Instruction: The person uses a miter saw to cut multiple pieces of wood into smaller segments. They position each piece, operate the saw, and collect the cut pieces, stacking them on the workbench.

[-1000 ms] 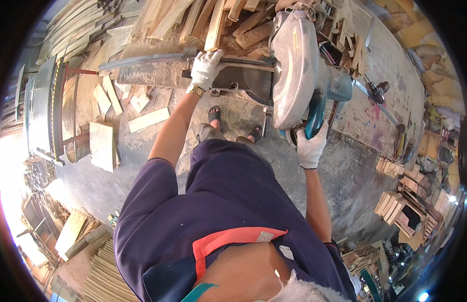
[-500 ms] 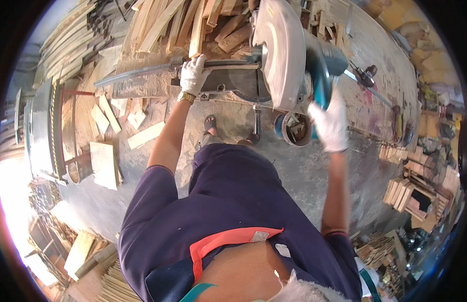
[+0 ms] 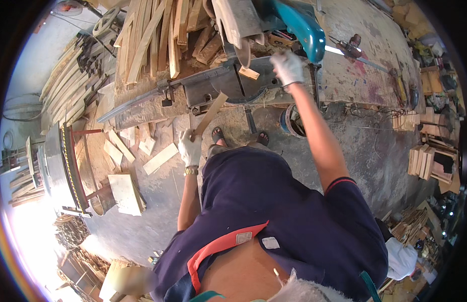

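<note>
At the dusty workbench (image 3: 364, 63): a person in a dark shirt and sandals (image 3: 218, 135) is standing before a mitre saw (image 3: 234, 20), seen from above through a round fisheye view.
Left hand: the gloved left hand (image 3: 189, 147) is clamping its fingers around the lower end of a wooden strip, in front of the bench and above the floor (image 3: 364, 156).
Wooden strip: this flat, pale wooden strip (image 3: 209, 117) is slanting up and to the right from the glove, its far end appearing at the front edge of the saw base (image 3: 206, 89); whether it is touching there, I cannot tell.
Right hand: the gloved right hand (image 3: 288, 69) is blurring over the right part of the saw base; I cannot tell whether its fingers are standing apart or together, or gripping anything.
Small wood block: a small wood block (image 3: 249, 73) is lying on the base, left of the right hand and just beside the blade (image 3: 243, 54).
Saw head: the teal handle (image 3: 310, 38) is sitting above and to the right of the right hand.
Around: long wood pieces (image 3: 165, 40) are lying piled behind the saw; a bucket (image 3: 289, 129) is standing below the bench edge, partly hidden by the right forearm.
</note>
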`<state>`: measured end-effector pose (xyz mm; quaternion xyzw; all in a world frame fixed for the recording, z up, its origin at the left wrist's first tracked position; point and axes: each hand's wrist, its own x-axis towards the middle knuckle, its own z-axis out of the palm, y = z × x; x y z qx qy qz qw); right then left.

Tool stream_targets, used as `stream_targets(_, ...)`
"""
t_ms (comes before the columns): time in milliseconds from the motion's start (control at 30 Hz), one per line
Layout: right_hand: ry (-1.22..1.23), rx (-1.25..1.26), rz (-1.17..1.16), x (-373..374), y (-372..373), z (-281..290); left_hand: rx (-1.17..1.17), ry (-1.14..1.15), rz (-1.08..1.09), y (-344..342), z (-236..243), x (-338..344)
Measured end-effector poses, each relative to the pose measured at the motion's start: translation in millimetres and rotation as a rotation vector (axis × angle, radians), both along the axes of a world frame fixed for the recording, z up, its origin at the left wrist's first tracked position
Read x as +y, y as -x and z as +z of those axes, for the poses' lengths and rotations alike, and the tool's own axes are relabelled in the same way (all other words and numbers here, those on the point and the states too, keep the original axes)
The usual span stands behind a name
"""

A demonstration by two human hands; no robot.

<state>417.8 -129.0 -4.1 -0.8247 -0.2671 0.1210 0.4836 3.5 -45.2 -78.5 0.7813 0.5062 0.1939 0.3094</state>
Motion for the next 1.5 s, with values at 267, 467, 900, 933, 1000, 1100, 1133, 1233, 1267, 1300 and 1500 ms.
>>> stream_targets(267, 0.32, -0.302, 0.187, 16, 50, -98, 0.074, 0.029, -0.045, 6, 15, -22)
stream_targets(467, 0.267, 0.433, 0.598, -98, 34, -110, 0.0, 0.055, -0.13, -22, 16, -41)
stream_targets(900, -0.273, 1.115, -0.396, -301, 125, -107, 0.034, 0.18, -0.716, -129, 29, -74)
stream_targets(933, -0.374, 1.105, -0.35, -293, 130, -97, 0.032, 0.137, -0.791, -136, 31, -77)
stream_targets(1000, -0.398, 1.009, -0.324, -273, 123, -75, 0.045, 0.05, -0.905, -151, 35, -81)
stream_targets(1100, -0.297, 0.78, -0.387, -249, 100, -36, 0.029, 0.195, -0.869, -164, 43, -81)
stream_targets(1133, -0.324, 0.716, -0.377, -244, 88, -20, 0.048, 0.247, -0.853, -165, 46, -77)
stream_targets(1233, -0.3, 0.38, -0.36, -238, 42, 39, -0.043, 0.025, -0.805, -159, 49, -66)
stream_targets(1267, -0.325, 0.118, -0.343, -238, 29, 60, -0.128, 0.018, -0.753, -153, 48, -62)
stream_targets(1300, -0.272, -0.113, -0.336, -239, 12, 80, -0.109, -0.002, -0.707, -146, 47, -57)
stream_targets(1500, -0.587, -0.32, -0.488, -163, -101, 120, -0.077, 0.076, -0.323, -78, 35, -34)
